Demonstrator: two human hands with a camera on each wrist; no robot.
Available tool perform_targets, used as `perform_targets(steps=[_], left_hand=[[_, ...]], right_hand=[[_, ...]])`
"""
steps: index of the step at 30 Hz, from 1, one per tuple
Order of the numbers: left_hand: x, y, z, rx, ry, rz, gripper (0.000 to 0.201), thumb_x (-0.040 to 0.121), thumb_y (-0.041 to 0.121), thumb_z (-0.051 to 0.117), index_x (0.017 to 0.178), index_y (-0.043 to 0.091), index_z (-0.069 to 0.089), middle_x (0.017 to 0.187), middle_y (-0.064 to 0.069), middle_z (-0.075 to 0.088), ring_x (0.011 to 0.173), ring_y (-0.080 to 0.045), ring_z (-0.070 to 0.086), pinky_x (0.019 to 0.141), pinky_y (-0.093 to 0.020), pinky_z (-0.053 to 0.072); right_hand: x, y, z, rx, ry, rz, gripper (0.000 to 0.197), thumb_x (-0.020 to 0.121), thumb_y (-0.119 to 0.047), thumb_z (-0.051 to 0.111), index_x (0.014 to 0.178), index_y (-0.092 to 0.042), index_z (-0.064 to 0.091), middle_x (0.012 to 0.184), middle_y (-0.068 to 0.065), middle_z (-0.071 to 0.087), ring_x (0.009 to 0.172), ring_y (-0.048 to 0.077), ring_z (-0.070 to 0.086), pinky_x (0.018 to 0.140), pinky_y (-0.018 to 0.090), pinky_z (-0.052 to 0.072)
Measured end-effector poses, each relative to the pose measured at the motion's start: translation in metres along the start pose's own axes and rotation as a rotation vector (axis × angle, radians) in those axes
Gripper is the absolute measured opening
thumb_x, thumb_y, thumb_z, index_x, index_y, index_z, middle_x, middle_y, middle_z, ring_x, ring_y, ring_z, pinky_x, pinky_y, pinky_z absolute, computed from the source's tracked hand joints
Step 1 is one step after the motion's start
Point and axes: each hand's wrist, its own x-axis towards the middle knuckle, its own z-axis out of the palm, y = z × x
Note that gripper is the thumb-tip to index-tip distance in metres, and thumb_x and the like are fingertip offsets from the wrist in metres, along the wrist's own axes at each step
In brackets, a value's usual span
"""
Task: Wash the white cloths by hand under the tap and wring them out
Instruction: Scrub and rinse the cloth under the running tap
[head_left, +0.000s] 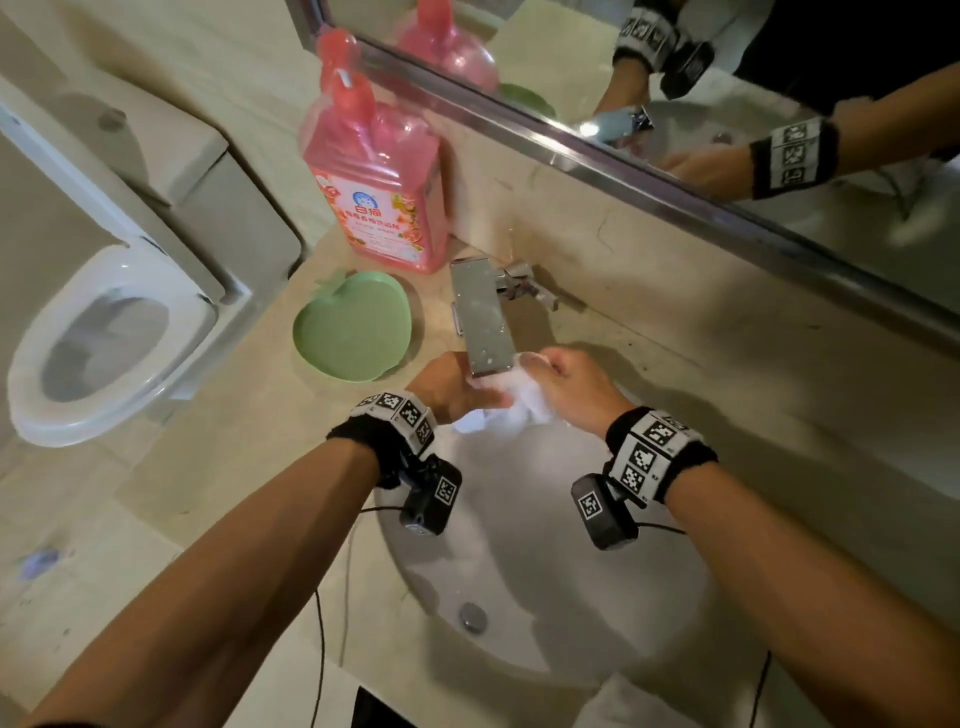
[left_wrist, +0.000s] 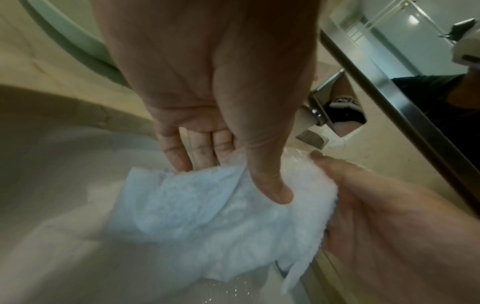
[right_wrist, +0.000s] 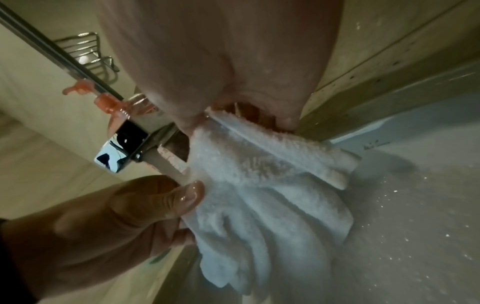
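Observation:
A wet white cloth (head_left: 506, 413) hangs bunched under the spout of the chrome tap (head_left: 480, 317), over the white sink (head_left: 545, 597). My left hand (head_left: 462, 395) pinches its left side, with the thumb on top of the cloth (left_wrist: 221, 216) and the fingers (left_wrist: 179, 152) behind it. From the right, my right hand (head_left: 556, 379) grips the upper edge of the cloth (right_wrist: 259, 195) in curled fingers. Water runs from the tap (right_wrist: 124, 148) onto the cloth. Droplets fleck the basin wall.
A pink detergent bottle (head_left: 379, 197) and a green apple-shaped dish (head_left: 353, 327) stand on the counter left of the tap. The drain (head_left: 472, 616) lies at the basin's near side. A mirror (head_left: 779, 130) runs behind, and a toilet (head_left: 104, 338) stands at the far left.

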Motion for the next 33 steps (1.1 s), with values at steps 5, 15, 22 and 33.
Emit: perform_targets(steps=[5, 15, 22, 33], left_hand=[[0.014, -0.004, 0.008, 0.039, 0.085, -0.012, 0.033, 0.097, 0.023, 0.06, 0.122, 0.002, 0.063, 0.12, -0.019, 0.066, 0.109, -0.031, 0.062, 0.092, -0.034, 0.047], [-0.014, -0.029, -0.03, -0.14, 0.026, 0.066, 0.024, 0.09, 0.011, 0.063, 0.097, 0.034, 0.06, 0.098, 0.024, 0.063, 0.09, 0.006, 0.059, 0.086, -0.022, 0.045], [-0.009, -0.046, -0.028, 0.173, 0.046, -0.133, 0.023, 0.098, 0.022, 0.046, 0.112, 0.007, 0.058, 0.131, -0.011, 0.06, 0.108, -0.031, 0.059, 0.096, -0.039, 0.046], [0.018, -0.015, 0.006, -0.214, 0.048, 0.03, 0.022, 0.089, 0.032, 0.069, 0.108, 0.023, 0.064, 0.116, -0.005, 0.07, 0.087, 0.001, 0.064, 0.075, -0.01, 0.047]], right_hand=[[0.003, 0.012, -0.015, 0.088, 0.015, -0.006, 0.02, 0.085, -0.023, 0.072, 0.077, -0.014, 0.056, 0.065, -0.006, 0.055, 0.061, 0.011, 0.05, 0.063, 0.031, 0.039], [0.018, -0.014, 0.03, 0.302, -0.203, 0.094, 0.013, 0.095, -0.016, 0.065, 0.102, -0.026, 0.072, 0.076, -0.016, 0.075, 0.074, -0.001, 0.069, 0.059, 0.011, 0.049], [0.025, -0.013, 0.037, 0.136, -0.029, 0.066, 0.019, 0.095, -0.013, 0.062, 0.087, -0.027, 0.073, 0.073, -0.009, 0.072, 0.061, 0.012, 0.061, 0.044, 0.018, 0.045], [0.012, 0.018, 0.013, 0.085, -0.231, 0.112, 0.049, 0.08, -0.056, 0.069, 0.088, -0.007, 0.069, 0.073, 0.003, 0.064, 0.069, 0.015, 0.062, 0.065, 0.032, 0.047]])
